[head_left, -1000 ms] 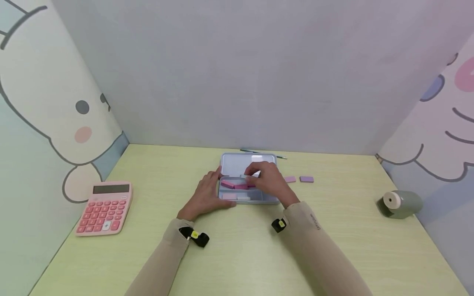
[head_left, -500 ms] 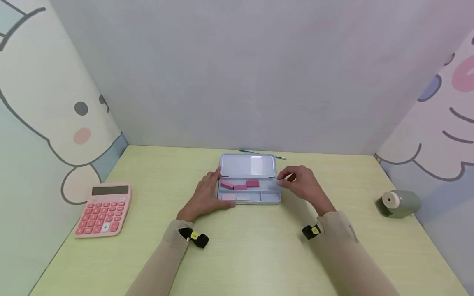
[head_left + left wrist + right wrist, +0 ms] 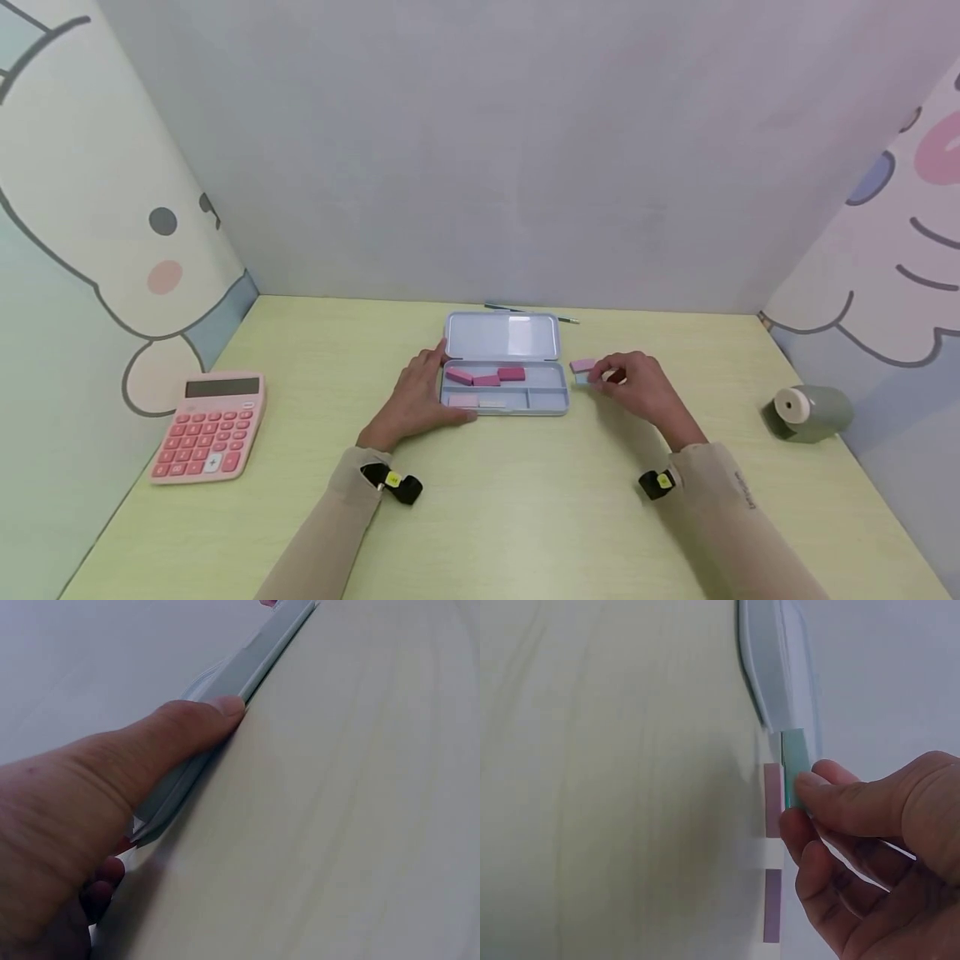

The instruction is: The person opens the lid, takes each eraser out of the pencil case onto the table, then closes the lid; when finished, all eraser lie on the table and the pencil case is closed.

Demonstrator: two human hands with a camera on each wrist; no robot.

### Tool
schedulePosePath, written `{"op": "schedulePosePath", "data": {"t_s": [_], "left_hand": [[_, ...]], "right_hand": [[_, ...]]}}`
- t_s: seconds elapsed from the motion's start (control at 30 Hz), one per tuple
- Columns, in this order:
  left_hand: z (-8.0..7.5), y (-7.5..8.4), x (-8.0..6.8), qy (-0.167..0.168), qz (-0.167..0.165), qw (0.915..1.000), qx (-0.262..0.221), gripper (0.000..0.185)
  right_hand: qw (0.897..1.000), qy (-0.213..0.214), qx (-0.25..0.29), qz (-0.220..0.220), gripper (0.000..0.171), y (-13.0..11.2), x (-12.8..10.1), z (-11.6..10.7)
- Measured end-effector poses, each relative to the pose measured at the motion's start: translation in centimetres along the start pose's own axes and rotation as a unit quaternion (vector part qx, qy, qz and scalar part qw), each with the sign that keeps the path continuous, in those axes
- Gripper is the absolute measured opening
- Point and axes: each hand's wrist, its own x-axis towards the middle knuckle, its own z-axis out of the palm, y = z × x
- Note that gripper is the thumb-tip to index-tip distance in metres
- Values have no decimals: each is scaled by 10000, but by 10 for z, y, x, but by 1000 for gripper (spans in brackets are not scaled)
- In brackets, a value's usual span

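Block [image 3: 795, 754], pale green, small, oblong and flat-faced, is pinched between the thumb and fingers of the right hand [image 3: 637, 385]. One end is covered by the fingertips; in the head view its visible end is tinted light blue. It is held just right of the box [image 3: 546, 379], beside a pink block [image 3: 772, 801]; whether the table [image 3: 487, 500] is touched by it cannot be told. A purple block [image 3: 772, 906] is seen near it in the right wrist view. The box is pale blue, with its lid [image 3: 491, 335] laid back. Three deep pink blocks [image 3: 486, 380] are held in its rear compartment, a pale pink block [image 3: 462, 401] and a whitish block [image 3: 492, 403] side by side in its front left one. The left hand [image 3: 415, 392] is spread wide about the box's near left corner, thumb along the front wall.
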Motion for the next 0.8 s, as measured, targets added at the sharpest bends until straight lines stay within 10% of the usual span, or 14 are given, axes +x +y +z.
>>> {"op": "schedulePosePath", "data": {"t_s": [0.8], "left_hand": [[-1, 0, -1, -8, -7, 10000, 39, 136]], "right_hand": [[9999, 2, -13, 167, 7, -1, 7, 9]]}}
